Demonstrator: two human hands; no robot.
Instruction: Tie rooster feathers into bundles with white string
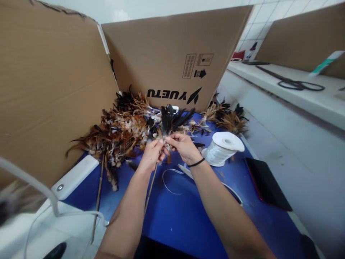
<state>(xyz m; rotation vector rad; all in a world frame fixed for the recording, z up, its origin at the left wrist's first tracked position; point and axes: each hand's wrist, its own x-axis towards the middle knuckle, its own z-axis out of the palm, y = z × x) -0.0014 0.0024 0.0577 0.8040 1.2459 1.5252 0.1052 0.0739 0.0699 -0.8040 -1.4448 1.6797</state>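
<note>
My left hand (152, 154) is closed around a thin stick (151, 185) that slants down toward me. Black feathers (167, 118) stand up from the stick's top end. My right hand (183, 146), with a dark band at its wrist, pinches the base of these feathers close against the left fingertips. Whether a strand of thread is also in the pinch is too small to tell. Past both hands lies a heap of brown and black feathers (121, 129). A spool of white ribbon or cord (219, 153) stands to the right, and a loose white strand (165, 178) curls below my hands.
A cardboard box (161, 54) stands at the back, and a cardboard panel (54, 90) at left. More feathers (231, 120) lie back right. On the blue table (183, 223) a phone (266, 183) rests at right. Left are a white device (77, 176) and another stick (99, 194).
</note>
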